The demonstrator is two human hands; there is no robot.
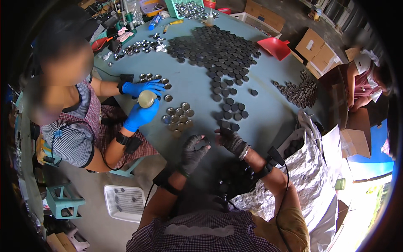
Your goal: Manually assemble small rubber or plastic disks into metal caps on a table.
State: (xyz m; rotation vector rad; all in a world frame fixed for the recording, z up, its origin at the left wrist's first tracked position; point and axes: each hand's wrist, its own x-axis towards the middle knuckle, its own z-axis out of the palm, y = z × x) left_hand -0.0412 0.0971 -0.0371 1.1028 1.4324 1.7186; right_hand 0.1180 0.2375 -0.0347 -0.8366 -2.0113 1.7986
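Observation:
My left hand (194,154), in a dark grey fingerless glove, is at the near edge of the blue-grey table (191,80). Its thumb and fingers are closed on a black round cap (205,142). Facing it from the right is my right hand (232,142), gloved the same way, fingertips bent and slightly apart, with nothing visible between them. Just beyond that hand lie several loose black caps (235,127), leading back to a wide spread of black caps (222,54). Between my forearms, more dark caps (241,174) show dimly in shadow.
At left, a co-worker's blue-gloved hands (142,113) hold a round yellowish disc (146,99) near shiny metal caps (179,117). A red scoop (275,48) and small dark pieces (298,90) lie on the right. A silvery sack (289,180) flanks my right arm; a white basket (124,203) stands on the floor.

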